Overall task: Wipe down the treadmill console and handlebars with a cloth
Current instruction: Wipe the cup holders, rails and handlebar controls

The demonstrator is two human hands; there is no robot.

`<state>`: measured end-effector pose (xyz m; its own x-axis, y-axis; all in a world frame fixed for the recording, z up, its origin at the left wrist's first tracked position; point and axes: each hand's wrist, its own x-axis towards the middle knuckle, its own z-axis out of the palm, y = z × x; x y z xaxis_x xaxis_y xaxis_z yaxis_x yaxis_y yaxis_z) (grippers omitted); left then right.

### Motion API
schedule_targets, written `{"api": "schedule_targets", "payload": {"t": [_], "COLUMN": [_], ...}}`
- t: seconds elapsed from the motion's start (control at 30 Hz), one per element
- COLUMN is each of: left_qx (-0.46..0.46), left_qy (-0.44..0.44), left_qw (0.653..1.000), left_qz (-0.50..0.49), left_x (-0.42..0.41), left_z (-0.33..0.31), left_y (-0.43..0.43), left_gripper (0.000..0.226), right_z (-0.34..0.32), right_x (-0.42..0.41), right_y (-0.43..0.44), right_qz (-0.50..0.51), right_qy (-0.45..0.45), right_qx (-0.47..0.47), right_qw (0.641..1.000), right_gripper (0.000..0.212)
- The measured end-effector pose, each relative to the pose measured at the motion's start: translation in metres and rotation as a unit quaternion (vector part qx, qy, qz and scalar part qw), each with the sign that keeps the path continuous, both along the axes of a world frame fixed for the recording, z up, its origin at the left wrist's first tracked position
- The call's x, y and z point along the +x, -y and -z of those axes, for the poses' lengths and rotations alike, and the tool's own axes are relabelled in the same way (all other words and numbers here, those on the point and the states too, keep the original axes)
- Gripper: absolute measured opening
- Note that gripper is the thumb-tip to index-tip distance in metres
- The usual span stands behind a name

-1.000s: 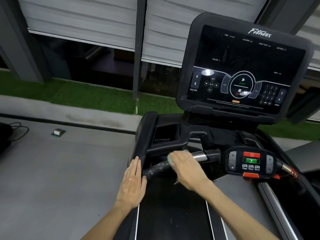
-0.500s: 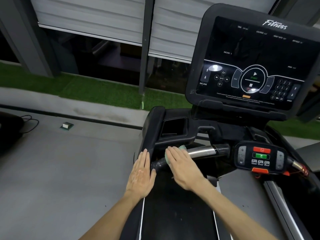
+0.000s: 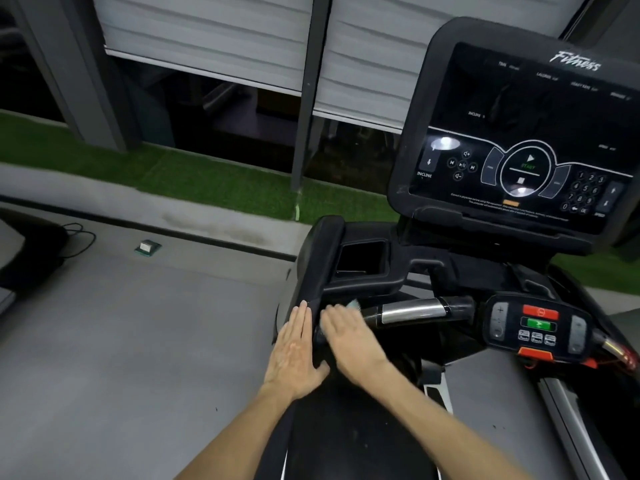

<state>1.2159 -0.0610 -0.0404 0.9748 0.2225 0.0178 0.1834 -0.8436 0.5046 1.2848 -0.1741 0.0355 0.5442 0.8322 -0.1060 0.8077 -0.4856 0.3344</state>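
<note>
The black treadmill console [image 3: 519,133] stands at the upper right, its screen dark with white markings. Below it runs a front handlebar [image 3: 412,311] with a silver sensor band, ending at a small control panel [image 3: 538,327] with red and green buttons. My right hand [image 3: 349,337] presses a pale green cloth [image 3: 353,304] onto the bar's left end; only a corner of the cloth shows past my fingers. My left hand [image 3: 292,355] lies flat, fingers together, against the left side rail [image 3: 311,268], holding nothing.
A cup-holder recess [image 3: 360,259] sits in the console base. The black running belt [image 3: 349,438] lies under my forearms. Grey floor spreads to the left with a small box [image 3: 148,246] and a cable [image 3: 78,239]. Green turf and shutters lie beyond.
My right hand has slid the cloth leftward along the handlebar, from beside the silver band to the bar's left end. My left hand stays on the side rail.
</note>
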Motion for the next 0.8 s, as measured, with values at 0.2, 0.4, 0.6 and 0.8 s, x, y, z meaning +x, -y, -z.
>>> {"api": "schedule_targets", "payload": {"t": [0.2, 0.4, 0.6, 0.8], "left_qx": [-0.001, -0.003, 0.007, 0.004], "left_qy": [0.009, 0.009, 0.001, 0.002], "left_qw": [1.0, 1.0, 1.0, 1.0], "left_qz": [0.003, -0.015, 0.001, 0.001], "left_x": [-0.001, 0.003, 0.002, 0.001], "left_z": [-0.002, 0.003, 0.009, 0.005], "left_y": [-0.002, 0.001, 0.0, -0.003], "left_gripper": [0.108, 0.109, 0.105, 0.11], "right_z": [0.0, -0.003, 0.021, -0.001], "right_x": [0.01, 0.02, -0.012, 0.011], "right_y": [0.018, 0.041, -0.008, 0.038], "right_qz": [-0.021, 0.053, 0.013, -0.011], "right_qy": [-0.022, 0.002, 0.027, -0.017], "right_qx": [0.031, 0.088, 0.018, 0.053], "right_qw": [0.999, 0.995, 0.999, 0.998], "right_gripper": [0.08, 0.067, 0.07, 0.081]}}
